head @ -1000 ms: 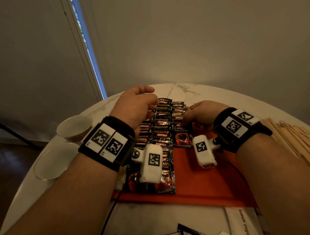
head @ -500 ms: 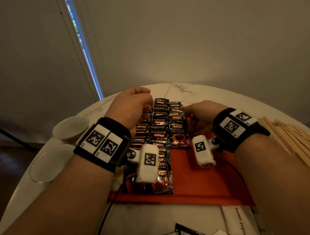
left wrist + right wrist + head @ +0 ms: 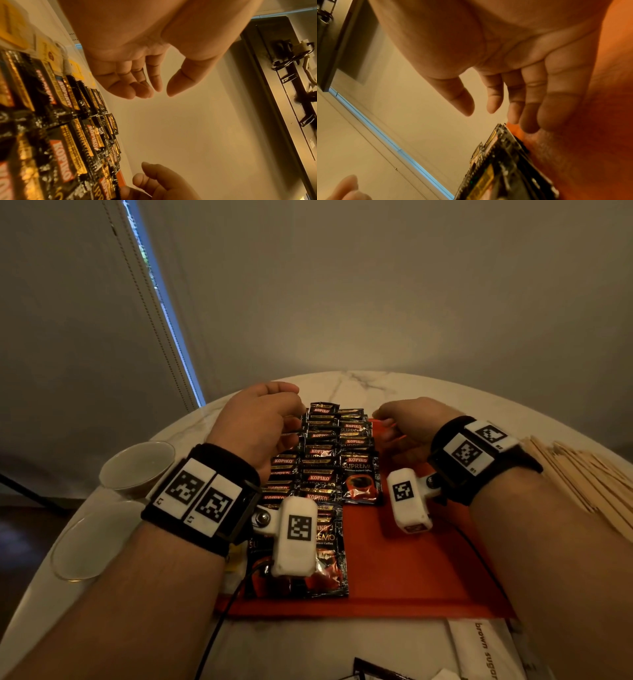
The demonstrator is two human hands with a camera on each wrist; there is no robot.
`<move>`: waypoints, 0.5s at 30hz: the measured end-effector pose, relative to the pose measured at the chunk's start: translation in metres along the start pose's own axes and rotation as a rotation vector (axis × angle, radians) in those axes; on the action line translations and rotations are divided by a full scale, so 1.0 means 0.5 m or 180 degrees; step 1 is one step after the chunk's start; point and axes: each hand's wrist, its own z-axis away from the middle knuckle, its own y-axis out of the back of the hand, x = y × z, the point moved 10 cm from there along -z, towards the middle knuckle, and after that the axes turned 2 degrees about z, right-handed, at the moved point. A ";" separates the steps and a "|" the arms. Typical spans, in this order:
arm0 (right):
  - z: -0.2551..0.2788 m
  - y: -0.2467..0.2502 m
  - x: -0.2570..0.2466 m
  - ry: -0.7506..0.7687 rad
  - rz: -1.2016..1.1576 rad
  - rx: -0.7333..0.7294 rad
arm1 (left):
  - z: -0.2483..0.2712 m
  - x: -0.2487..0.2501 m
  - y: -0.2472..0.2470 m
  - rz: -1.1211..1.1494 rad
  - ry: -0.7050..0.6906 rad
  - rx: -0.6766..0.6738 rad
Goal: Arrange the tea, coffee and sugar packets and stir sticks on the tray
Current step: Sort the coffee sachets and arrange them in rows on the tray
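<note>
Black Kopiko coffee packets [image 3: 322,460] lie in overlapping rows on the left part of the red tray [image 3: 411,570]. My left hand [image 3: 263,419] hovers over the far left of the rows. In the left wrist view this left hand [image 3: 161,88] has loosely curled fingers, the thumb held apart, and holds nothing above the packets [image 3: 68,142]. My right hand [image 3: 400,422] sits just right of the rows, over the tray. In the right wrist view the right hand [image 3: 481,108] is relaxed and empty, its fingertips close to the tray [image 3: 590,148] beside the packet edge [image 3: 501,169].
A pile of wooden stir sticks [image 3: 582,474] lies at the table's right. A white brown-sugar packet [image 3: 486,652] sits in front of the tray. Two shallow dishes [image 3: 137,467] [image 3: 92,539] stand at the left. Yellow tea packets [image 3: 10,27] lie left of the coffee rows.
Both hands have eased a little away from the packet rows, the right one drawing off to the right. The packets keep their rows.
</note>
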 end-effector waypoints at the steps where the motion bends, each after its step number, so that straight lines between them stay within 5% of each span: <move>1: -0.005 0.006 -0.002 0.0049 -0.0067 0.0087 | 0.000 -0.001 0.001 -0.0002 0.0005 0.0010; 9: -0.026 0.010 -0.013 0.0225 -0.0164 0.0160 | 0.004 0.000 -0.004 0.0031 0.0077 0.0053; 15: 0.011 0.012 -0.096 0.0902 -0.0200 0.0208 | 0.051 0.035 -0.033 0.0192 0.0053 -0.0101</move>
